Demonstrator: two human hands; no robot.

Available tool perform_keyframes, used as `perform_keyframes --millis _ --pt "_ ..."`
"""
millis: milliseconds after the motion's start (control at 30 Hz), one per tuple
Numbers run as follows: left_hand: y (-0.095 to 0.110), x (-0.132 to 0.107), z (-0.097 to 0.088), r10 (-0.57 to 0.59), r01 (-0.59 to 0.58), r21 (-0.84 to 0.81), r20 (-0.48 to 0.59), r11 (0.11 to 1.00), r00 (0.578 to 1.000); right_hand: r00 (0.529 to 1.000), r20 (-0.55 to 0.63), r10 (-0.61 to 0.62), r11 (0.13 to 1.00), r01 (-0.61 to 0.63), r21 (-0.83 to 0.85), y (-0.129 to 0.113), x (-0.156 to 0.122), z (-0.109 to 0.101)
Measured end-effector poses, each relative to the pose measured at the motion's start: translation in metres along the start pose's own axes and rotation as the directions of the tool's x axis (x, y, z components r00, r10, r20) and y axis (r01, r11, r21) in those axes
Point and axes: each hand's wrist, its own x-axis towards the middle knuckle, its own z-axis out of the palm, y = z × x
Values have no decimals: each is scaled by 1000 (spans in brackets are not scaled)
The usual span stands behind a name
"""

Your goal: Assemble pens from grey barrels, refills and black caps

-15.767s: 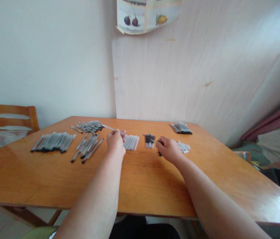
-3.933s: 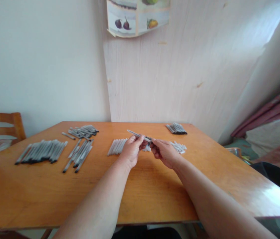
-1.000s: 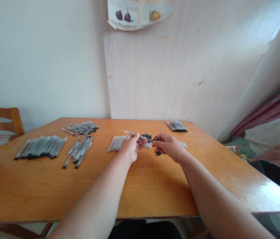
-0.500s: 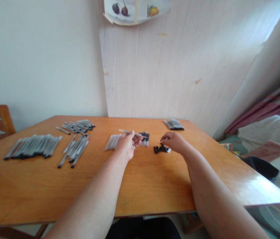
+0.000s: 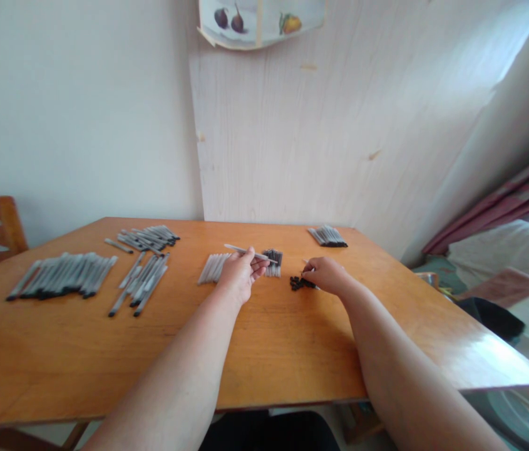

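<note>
My left hand (image 5: pixel 241 275) is closed round a slim whitish pen barrel (image 5: pixel 234 248), held level above the table with its thinner tip pointing right. Below and left of that hand lies a row of white pen tubes (image 5: pixel 210 269). Just beyond its fingertips is a bundle of thin dark-topped sticks (image 5: pixel 274 265), partly covered by the fingers. At the small pile of short black pieces (image 5: pixel 296 283), my right hand (image 5: pixel 327 274) has its fingertips pinched together. Those fingers hide whatever is between them and part of the pile.
On the wooden table's (image 5: pixel 283 351) left side lie a wide row of black-ended pens (image 5: pixel 64 275), a loose group of pens (image 5: pixel 146 282) and another heap (image 5: pixel 151 237) behind. More pens (image 5: pixel 328 236) lie at the back right. A wooden chair (image 5: pixel 8 222) stands at left.
My right hand has lowered slightly and shifted a little left onto the black pieces. The left hand keeps the pen barrel in almost the same place.
</note>
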Motion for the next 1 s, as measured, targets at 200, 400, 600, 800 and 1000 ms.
perform_keyframes --millis 200,400,600,800,1000 --pt "0 0 0 11 -11 28 0 1000 1000 999 13 -41 997 42 -61 -1 0 -1" --pt "-2 0 0 9 -9 49 16 999 1000 999 -27 -47 997 48 52 -2 4 -1" --pt "-5 2 1 16 -20 66 60 998 998 974 -187 -131 943 180 280 -30 -14 -2" --pt "-7 -1 3 19 -26 66 98 998 995 957 -173 -232 854 286 434 -55 -31 0" --pt "-2 0 2 84 -87 73 45 994 995 964 -177 -196 904 248 348 -50 -27 -2"
